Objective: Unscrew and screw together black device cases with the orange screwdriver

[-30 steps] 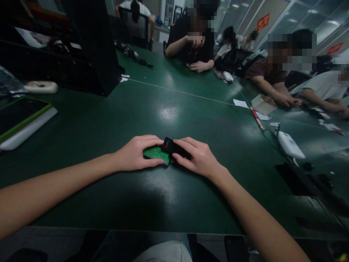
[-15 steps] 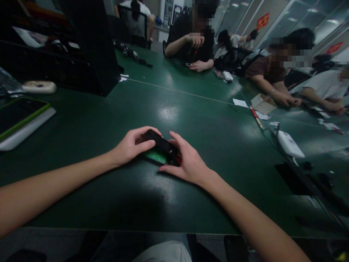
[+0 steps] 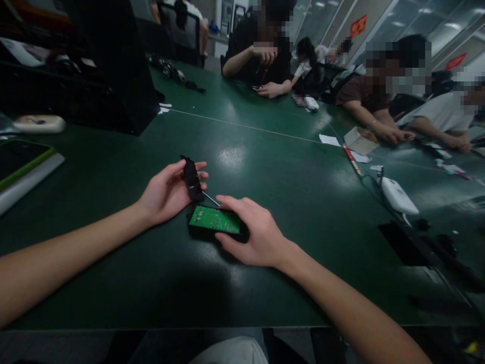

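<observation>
My left hand (image 3: pixel 166 192) holds a narrow black plastic cover (image 3: pixel 192 179) on edge between thumb and fingers, its ribbed inner side partly showing. Just below and to the right, my right hand (image 3: pixel 253 230) grips the right end of a black case with a green circuit board (image 3: pixel 214 219) exposed in it. Thumb and fingers lie along the case's two long sides. A thin metal rod (image 3: pixel 211 198) reaches from near the cover towards my right fingertips; its far end is hidden. The cover and the case are apart.
The green table (image 3: pixel 242 162) carries a white device with a cable (image 3: pixel 398 194) at right, a small cardboard box (image 3: pixel 359 140) and a red-handled tool (image 3: pixel 351 159). A black upright panel (image 3: pixel 113 65) stands at left, by a green-edged phone-like device (image 3: pixel 25 162). Several people sit across.
The black cover has come away from the case and moved left and up in my left hand. The green board now shows fully. My right hand keeps hold of the case.
</observation>
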{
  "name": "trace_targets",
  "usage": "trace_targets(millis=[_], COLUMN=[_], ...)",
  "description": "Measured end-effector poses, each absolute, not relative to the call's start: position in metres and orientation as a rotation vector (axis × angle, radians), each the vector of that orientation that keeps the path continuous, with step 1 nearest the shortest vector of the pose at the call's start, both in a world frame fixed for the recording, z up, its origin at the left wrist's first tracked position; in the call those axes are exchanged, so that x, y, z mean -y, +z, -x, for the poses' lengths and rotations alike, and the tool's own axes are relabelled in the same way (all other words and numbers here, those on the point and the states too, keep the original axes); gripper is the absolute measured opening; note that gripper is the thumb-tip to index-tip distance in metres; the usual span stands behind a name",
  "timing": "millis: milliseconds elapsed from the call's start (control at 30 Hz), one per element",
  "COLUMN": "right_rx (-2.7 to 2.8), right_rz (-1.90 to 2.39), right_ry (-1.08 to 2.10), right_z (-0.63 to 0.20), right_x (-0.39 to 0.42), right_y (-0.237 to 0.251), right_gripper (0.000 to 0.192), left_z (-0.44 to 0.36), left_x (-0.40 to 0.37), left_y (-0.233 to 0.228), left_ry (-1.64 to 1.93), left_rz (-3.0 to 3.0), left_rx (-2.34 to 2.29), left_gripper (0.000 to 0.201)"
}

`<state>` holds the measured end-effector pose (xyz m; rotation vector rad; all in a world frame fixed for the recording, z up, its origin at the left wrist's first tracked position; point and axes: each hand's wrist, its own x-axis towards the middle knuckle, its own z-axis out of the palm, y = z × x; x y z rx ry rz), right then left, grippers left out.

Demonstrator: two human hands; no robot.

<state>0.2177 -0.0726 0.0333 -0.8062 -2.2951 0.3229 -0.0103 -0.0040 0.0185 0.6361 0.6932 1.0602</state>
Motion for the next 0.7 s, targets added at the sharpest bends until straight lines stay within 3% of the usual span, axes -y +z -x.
trace_targets(millis=[100, 233, 333, 533, 700], right_rx=[2.161, 1.987, 1.809, 1.900, 1.956], right_rz=[0.908, 1.356, 1.518, 1.225, 1.162], right_ry=[0.078, -0.445, -0.584, -0.632, -0.597], right_z=[-0.250, -0.334, -0.416, -0.534, -0.529], right_x=[0.056, 0.016, -0.003, 0.002, 0.001], right_y=[0.050, 0.061, 0.054, 0.034, 0.036], right_gripper=[0.052, 0.045, 0.033, 0.014, 0.024], left_z=[0.010, 0.008, 0.009, 0.010, 0.009], left_x=[0.004, 0.007, 0.007, 0.005, 0.009], left_y=[0.019, 0.018, 0.015, 0.008, 0.006], left_ry=[1.037, 1.007, 0.991, 0.941, 0.878], left_rz=[-0.605, -0.669, -0.703, -0.761, -0.847], left_rx=[-0.685, -0.661, -0.650, -0.586, -0.508], left_gripper=[0.036, 0.038, 0.039, 0.040, 0.048])
